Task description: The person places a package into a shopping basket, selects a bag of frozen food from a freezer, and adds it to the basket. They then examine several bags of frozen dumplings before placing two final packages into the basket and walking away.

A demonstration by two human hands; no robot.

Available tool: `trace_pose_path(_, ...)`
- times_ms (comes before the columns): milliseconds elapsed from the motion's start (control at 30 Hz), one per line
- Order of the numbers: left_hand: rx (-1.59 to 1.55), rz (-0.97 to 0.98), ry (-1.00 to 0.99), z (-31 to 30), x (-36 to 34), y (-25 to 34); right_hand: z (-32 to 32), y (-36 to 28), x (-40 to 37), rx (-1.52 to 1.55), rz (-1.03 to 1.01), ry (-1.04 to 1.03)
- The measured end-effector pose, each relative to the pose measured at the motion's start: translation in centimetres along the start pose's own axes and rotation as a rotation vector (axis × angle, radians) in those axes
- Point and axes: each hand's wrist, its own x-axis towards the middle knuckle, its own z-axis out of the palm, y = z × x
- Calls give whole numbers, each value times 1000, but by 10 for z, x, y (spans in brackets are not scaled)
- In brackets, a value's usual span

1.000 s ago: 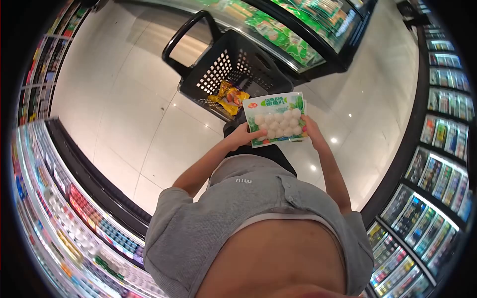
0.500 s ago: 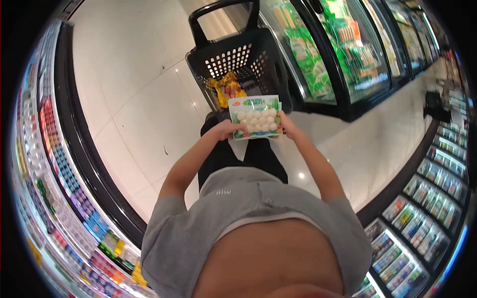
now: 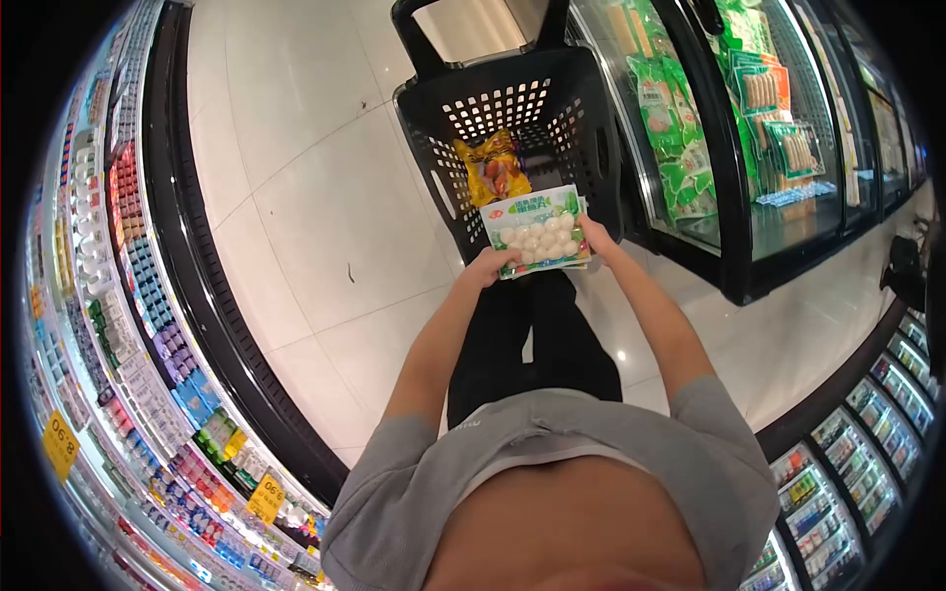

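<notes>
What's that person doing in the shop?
A person stands in a shop aisle, holding a packet of white balls in both hands. The left hand grips its near left corner, and the right hand grips its right edge. The packet is at the near rim of a black basket, which stands on the floor with a yellow bag inside. A freezer is on the right and shelves are on the left.

green-white packet (image 3: 535, 232) (white balls), black basket (image 3: 512, 98)

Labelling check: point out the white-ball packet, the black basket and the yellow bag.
white-ball packet (image 3: 537, 236), head view, front face.
black basket (image 3: 512, 77), head view, far wall.
yellow bag (image 3: 493, 169), head view, its middle.
</notes>
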Motion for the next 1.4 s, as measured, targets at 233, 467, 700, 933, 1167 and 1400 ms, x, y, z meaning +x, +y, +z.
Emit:
trace_pose_path(233, -68, -82, 128, -34, 87, 7, 36, 28, 117, 354, 118, -74)
trace_pose_path(467, -33, 32, 390, -70, 191, -38, 75, 69, 227, 302, 143, -278)
trace_pose_path(700, 120, 30, 486, -87, 242, -40, 104, 97, 308, 302, 214, -263)
trace_pose_path(933, 239, 59, 777, -90, 261, -75, 123, 115, 300, 63, 97, -147)
trace_pose_path(1167, 595, 257, 659, -57, 161, -93, 129, 105, 223, -555, -252, -104)
trace_pose_path(1400, 63, 612, 322, -7, -65, -79, 87, 30, 4, -744, -528, -300)
